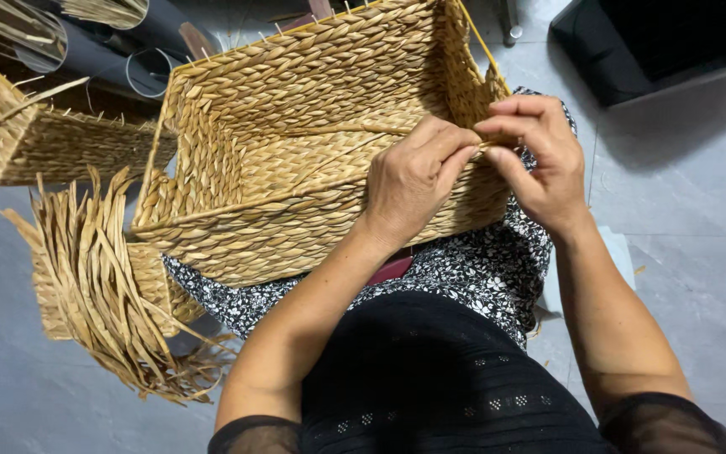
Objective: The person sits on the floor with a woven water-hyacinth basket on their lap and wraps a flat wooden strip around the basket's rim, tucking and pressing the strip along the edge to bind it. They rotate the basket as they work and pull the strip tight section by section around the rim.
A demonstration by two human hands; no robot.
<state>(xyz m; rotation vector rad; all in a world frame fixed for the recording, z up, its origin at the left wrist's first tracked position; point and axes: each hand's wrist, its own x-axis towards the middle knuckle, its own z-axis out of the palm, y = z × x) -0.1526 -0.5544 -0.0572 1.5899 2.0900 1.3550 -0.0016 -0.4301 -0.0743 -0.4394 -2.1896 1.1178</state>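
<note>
Looking down from the head camera, we record a large rectangular basket of plaited golden-tan straw (pixel 296 160) resting tilted on our lap, its open mouth turned toward the upper left and its long axis running from lower left to upper right. The working spot is the near right corner of the rim, and both hands meet there.

Left hand (pixel 413 181): it reaches in from the lower left, forearm rising diagonally across the basket's near wall, wrist slightly bent. Its grip is closed, thumb and forefinger pinched on a thin flat straw strand (pixel 487 145) at the rim.

Right hand (pixel 539 160): it comes in from the right, forearm nearly vertical in the picture, fingers curled down over the same corner. Its fingertips also pinch that strand, touching the left hand's fingertips. The strand is so short between the two pinches that we cannot tell which way its free end runs.

Neither hand is nearer; the corner lies directly between them.

Noted alongside: a smaller woven straw basket with loose uncut ends (pixel 102 286) lies on the grey floor (pixel 682 210) just left of our knee, and another woven straw piece (pixel 35 139) sits farther up the left.
</note>
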